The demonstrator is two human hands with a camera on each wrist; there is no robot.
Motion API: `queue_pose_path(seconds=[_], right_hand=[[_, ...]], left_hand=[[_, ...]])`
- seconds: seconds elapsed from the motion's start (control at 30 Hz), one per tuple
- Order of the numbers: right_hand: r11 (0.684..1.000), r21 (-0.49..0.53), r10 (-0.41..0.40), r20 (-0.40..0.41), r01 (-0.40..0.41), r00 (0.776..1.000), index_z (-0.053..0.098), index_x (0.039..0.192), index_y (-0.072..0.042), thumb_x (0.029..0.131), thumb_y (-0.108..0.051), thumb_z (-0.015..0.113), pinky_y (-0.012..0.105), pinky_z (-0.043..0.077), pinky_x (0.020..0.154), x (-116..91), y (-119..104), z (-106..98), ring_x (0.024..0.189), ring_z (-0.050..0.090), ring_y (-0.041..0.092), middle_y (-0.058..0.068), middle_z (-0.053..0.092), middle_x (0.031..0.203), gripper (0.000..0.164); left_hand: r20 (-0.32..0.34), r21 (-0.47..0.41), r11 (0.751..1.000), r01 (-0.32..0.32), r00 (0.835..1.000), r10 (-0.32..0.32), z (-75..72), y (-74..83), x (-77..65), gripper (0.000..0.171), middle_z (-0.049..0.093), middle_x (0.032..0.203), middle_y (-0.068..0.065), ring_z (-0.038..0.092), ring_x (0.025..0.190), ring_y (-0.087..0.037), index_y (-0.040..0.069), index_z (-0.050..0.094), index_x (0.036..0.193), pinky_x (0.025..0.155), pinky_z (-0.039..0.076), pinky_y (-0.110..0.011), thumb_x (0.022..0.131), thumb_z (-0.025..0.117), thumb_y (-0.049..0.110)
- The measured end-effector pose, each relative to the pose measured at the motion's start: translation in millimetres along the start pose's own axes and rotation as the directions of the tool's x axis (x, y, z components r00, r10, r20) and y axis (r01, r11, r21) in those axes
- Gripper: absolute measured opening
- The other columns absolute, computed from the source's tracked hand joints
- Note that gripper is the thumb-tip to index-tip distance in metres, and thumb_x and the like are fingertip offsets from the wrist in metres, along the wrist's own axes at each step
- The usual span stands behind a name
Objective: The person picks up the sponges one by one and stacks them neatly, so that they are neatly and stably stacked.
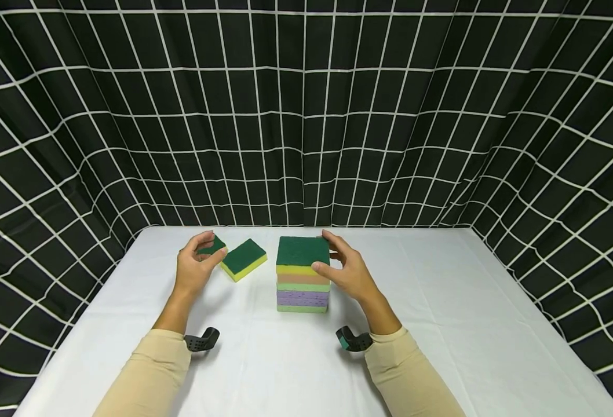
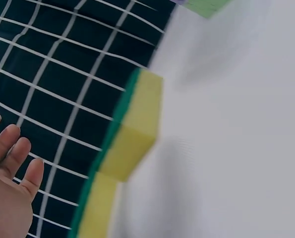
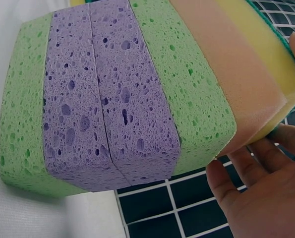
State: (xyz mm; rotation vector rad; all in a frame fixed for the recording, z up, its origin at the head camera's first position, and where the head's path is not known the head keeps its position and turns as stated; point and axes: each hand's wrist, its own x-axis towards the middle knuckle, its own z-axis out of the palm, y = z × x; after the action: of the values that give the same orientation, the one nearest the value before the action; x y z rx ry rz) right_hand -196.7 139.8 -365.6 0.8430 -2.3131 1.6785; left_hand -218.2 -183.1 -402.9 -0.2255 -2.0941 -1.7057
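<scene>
A stack of sponges (image 1: 303, 295) stands on the white-covered table, its top sponge (image 1: 303, 250) yellow with a dark green scouring face up. Under that come peach, light green, purple and light green layers. My right hand (image 1: 350, 272) grips the stack's upper right end, thumb at the front edge and fingers round the back. In the right wrist view, fingertips (image 3: 219, 178) sit right at the peach and green layers. My left hand (image 1: 196, 263) is over a left-hand scouring sponge (image 1: 215, 245), partly hiding it. Its loosely bent fingers stand apart from the sponges in the left wrist view.
Another green-and-yellow scouring sponge (image 1: 245, 258) lies at an angle between the left hand and the stack. A white cloth (image 1: 265, 365) covers the table. Black curtains with a white grid (image 1: 306, 127) hang behind and on both sides.
</scene>
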Motion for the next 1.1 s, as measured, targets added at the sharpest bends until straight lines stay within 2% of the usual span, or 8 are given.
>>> queue_pose_path(seconds=[0.13,0.23,0.37,0.57,0.8,0.93,1.1], right_hand=[[1.000,0.006,-0.005,-0.001,0.005,1.000,0.035,0.143,0.010,0.085,0.004,0.067,0.053,0.040,0.095,0.0,1.2,0.8,0.115,0.049,0.039,0.026,0.047,0.134,0.066],[1.000,0.006,0.007,0.000,-0.007,1.000,0.035,0.143,0.010,0.086,0.003,0.067,0.052,0.041,0.095,-0.5,1.0,0.4,0.114,0.050,0.038,0.025,0.046,0.135,0.067],[1.000,0.004,0.013,0.001,-0.013,1.000,0.034,0.144,0.010,0.086,0.004,0.068,0.052,0.042,0.095,-0.4,1.1,0.2,0.114,0.050,0.039,0.025,0.046,0.135,0.067],[1.000,0.010,-0.009,0.000,0.009,1.000,0.034,0.143,0.011,0.085,0.005,0.068,0.054,0.040,0.095,0.7,4.1,0.6,0.115,0.049,0.039,0.026,0.046,0.135,0.067],[1.000,-0.005,0.000,0.006,0.000,1.000,0.034,0.143,0.011,0.085,0.005,0.068,0.051,0.042,0.095,0.0,3.6,1.8,0.115,0.050,0.037,0.026,0.047,0.134,0.067],[1.000,-0.001,-0.005,0.005,0.005,1.000,0.035,0.143,0.011,0.085,0.004,0.068,0.051,0.041,0.096,1.6,1.8,0.4,0.115,0.050,0.037,0.026,0.048,0.132,0.067],[1.000,-0.003,0.001,0.003,-0.001,1.000,0.034,0.143,0.010,0.085,0.001,0.069,0.051,0.041,0.096,2.3,2.4,-0.9,0.115,0.050,0.036,0.026,0.049,0.131,0.068]], left_hand=[[0.033,0.057,0.998,0.041,0.999,-0.043,4.6,-30.5,1.8,0.057,0.052,0.132,-0.021,0.042,0.124,-0.037,-0.005,0.049,0.134,0.096,0.035,-0.054,0.085,0.074,0.008],[0.057,0.120,0.991,0.052,0.997,-0.060,9.3,-48.3,1.6,0.062,0.051,0.133,-0.017,0.041,0.126,-0.033,-0.001,0.049,0.136,0.097,0.035,-0.052,0.083,0.077,0.016],[0.083,0.183,0.981,0.059,0.994,-0.076,13.9,-60.3,-1.2,0.067,0.049,0.133,-0.016,0.040,0.127,-0.031,0.002,0.050,0.136,0.098,0.036,-0.050,0.080,0.080,0.022],[0.058,0.214,0.974,0.072,0.995,-0.086,17.5,-70.1,-4.0,0.067,0.048,0.132,-0.017,0.039,0.128,-0.032,0.002,0.051,0.136,0.100,0.036,-0.049,0.078,0.081,0.020],[0.070,0.240,0.960,0.144,0.984,-0.165,16.5,-80.2,-8.4,0.072,0.044,0.135,-0.017,0.038,0.129,-0.034,-0.003,0.044,0.140,0.105,0.032,-0.048,0.081,0.079,0.018],[0.080,0.314,0.934,0.171,0.975,-0.206,17.2,-81.0,-6.7,0.079,0.041,0.139,-0.020,0.035,0.131,-0.037,-0.002,0.038,0.144,0.107,0.029,-0.049,0.082,0.079,0.024],[0.082,0.423,0.885,0.197,0.964,-0.254,18.4,-81.8,-2.9,0.085,0.034,0.145,-0.026,0.029,0.135,-0.041,-0.004,0.032,0.146,0.109,0.024,-0.050,0.082,0.078,0.027]])
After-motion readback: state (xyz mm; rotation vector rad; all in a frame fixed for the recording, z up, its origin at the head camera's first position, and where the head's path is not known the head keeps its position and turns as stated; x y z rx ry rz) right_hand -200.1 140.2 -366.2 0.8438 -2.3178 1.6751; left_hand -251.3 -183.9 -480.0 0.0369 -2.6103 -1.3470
